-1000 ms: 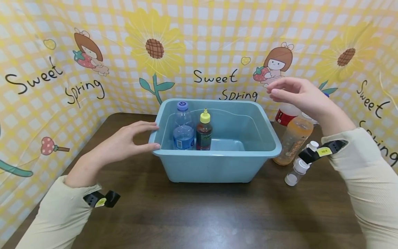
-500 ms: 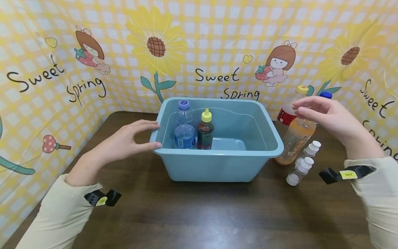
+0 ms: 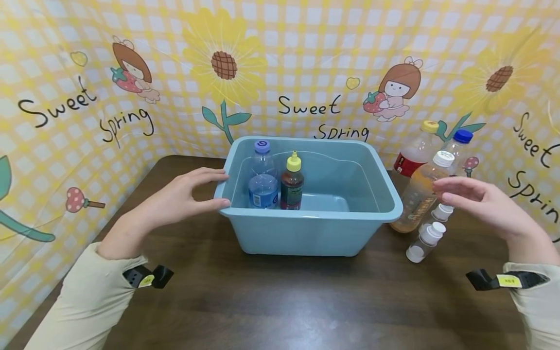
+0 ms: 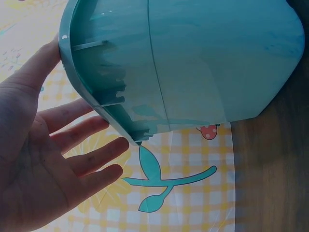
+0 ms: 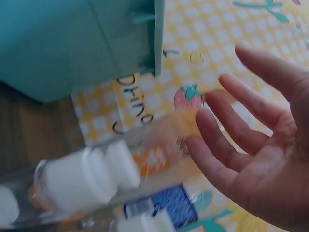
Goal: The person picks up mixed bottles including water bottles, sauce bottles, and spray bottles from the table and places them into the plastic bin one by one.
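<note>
My left hand (image 3: 175, 200) touches the left rim of a light blue plastic basin (image 3: 302, 236), its fingers loosely extended. Inside the basin, at its left side, stand a clear water bottle (image 3: 263, 189) with a purple cap and a dark squeeze bottle (image 3: 292, 188) with a yellow nozzle cap. To the basin's right, my right hand (image 3: 494, 205) hovers with nothing in it, fingers slightly bent, beside a white-capped bottle with orange residue (image 3: 417, 192). Two small clear bottles with white caps stand below that hand; the nearer small bottle (image 3: 426, 241) shows fully, the other is partly hidden.
A yellow-capped bottle with a red label (image 3: 410, 163) and a blue-capped bottle (image 3: 462, 136) stand at the back right, partly covered. Behind the dark wooden table (image 3: 280, 301) hangs a yellow checked cloth (image 3: 306, 53) printed with flowers.
My right hand has come down and to the right, from above the tall bottles to beside the orange-tinted one. The left hand has stayed at the basin rim.
</note>
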Action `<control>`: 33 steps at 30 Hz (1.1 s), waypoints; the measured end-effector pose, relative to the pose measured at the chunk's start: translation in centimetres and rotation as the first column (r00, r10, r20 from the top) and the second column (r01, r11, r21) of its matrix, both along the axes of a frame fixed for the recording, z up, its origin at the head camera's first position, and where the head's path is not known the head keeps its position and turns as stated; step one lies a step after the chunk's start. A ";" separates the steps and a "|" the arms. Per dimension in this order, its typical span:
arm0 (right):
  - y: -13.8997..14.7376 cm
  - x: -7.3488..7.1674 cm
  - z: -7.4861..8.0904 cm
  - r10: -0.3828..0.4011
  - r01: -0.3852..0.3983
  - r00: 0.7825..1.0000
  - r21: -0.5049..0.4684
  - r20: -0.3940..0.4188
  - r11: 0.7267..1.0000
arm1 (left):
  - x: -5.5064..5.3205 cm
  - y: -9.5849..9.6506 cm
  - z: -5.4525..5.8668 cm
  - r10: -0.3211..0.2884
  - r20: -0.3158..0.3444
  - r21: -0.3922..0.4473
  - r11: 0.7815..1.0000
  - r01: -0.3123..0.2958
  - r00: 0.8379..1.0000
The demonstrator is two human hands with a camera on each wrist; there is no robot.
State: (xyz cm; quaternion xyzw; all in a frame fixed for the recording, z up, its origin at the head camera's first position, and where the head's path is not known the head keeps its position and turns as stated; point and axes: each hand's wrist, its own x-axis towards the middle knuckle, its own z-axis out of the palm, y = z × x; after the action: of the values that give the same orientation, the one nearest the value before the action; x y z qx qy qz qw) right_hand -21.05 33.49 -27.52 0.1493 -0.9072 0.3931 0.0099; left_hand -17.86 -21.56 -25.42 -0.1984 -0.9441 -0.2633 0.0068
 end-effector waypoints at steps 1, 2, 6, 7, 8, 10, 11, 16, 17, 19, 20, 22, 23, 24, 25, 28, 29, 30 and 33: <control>0.2 0.2 -0.4 0.002 -0.002 1.000 0.007 0.008 1.000 | 0.0 0.0 0.0 0.001 -0.001 0.000 1.000 -0.001 1.000; 0.4 0.3 -0.7 0.005 -0.005 1.000 0.015 0.015 1.000 | 0.0 0.0 0.0 0.001 -0.001 0.001 1.000 -0.001 1.000; 1.1 0.8 -2.1 0.061 -0.061 0.998 0.002 0.030 0.998 | 0.0 0.0 0.0 0.006 0.001 0.003 1.000 -0.006 1.000; 1.4 0.9 -2.4 0.093 -0.093 0.995 -0.016 0.033 0.996 | 0.0 0.0 0.0 0.007 0.002 0.005 1.000 -0.007 1.000; 1.6 1.0 -2.7 0.128 -0.127 0.991 -0.033 0.034 0.991 | 0.0 0.0 0.0 0.007 0.003 0.006 1.000 -0.007 1.000; 1.9 1.1 -3.2 0.195 -0.192 0.980 -0.074 0.036 0.979 | 0.0 0.0 -0.1 0.007 0.002 0.006 1.000 -0.007 1.000; 2.0 1.1 -3.4 0.222 -0.218 0.974 -0.090 0.035 0.972 | 0.0 0.0 -0.1 0.007 0.002 0.006 1.000 -0.007 1.000; 2.2 1.2 -4.5 0.250 -0.243 0.966 -0.103 0.061 0.965 | 0.0 0.0 -0.1 0.006 0.003 0.008 1.000 -0.006 1.000; 2.3 1.2 -4.6 0.245 -0.237 0.967 -0.103 0.074 0.966 | 0.0 0.0 -0.1 0.005 0.003 0.008 1.000 -0.005 1.000; 2.3 1.3 -4.9 0.238 -0.229 0.967 -0.102 0.090 0.968 | 0.1 0.0 -0.1 0.004 0.003 0.007 1.000 -0.004 1.000; 2.3 1.4 -5.0 0.234 -0.225 0.968 -0.101 0.090 0.969 | 0.1 0.0 -0.1 0.002 0.002 0.007 1.000 -0.002 1.000; 2.4 1.5 -5.1 0.228 -0.219 0.970 -0.103 0.086 0.970 | 0.1 0.0 -0.1 0.000 -0.002 0.005 1.000 0.000 1.000; 2.4 1.5 -5.2 0.225 -0.216 0.971 -0.102 0.082 0.971 | 0.1 0.0 -0.1 0.000 -0.003 0.005 1.000 0.000 1.000; 2.4 1.6 -5.3 0.221 -0.214 0.972 -0.098 0.076 0.972 | 0.1 0.0 -0.1 0.001 -0.003 0.005 1.000 -0.001 1.000; 2.4 1.6 -5.3 0.217 -0.210 0.974 -0.095 0.071 0.973 | 0.1 0.0 -0.1 0.001 -0.004 0.005 1.000 -0.001 1.000; 2.5 1.6 -5.5 0.187 -0.181 0.979 -0.074 0.083 0.981 | 0.1 0.0 -0.1 0.004 -0.002 0.004 1.000 -0.004 1.000; 2.5 1.6 -5.6 0.170 -0.164 0.981 -0.062 0.095 0.984 | 0.1 0.0 -0.1 0.005 0.000 0.003 1.000 -0.005 1.000; 2.6 1.6 -5.6 0.153 -0.149 0.982 -0.050 0.107 0.988 | 0.1 0.0 -0.1 0.006 0.002 0.003 1.000 -0.006 1.000; 2.6 1.7 -6.1 0.119 -0.117 0.983 -0.026 0.137 0.993 | 0.1 0.1 -0.1 0.006 0.005 0.002 1.000 -0.006 1.000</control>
State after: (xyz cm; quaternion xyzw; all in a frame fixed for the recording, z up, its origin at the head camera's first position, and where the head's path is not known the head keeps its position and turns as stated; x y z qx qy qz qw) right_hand -19.40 36.12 -33.61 0.1751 -0.8917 0.4105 -0.0751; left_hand -17.76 -21.50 -25.48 -0.1951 -0.9444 -0.2646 0.0054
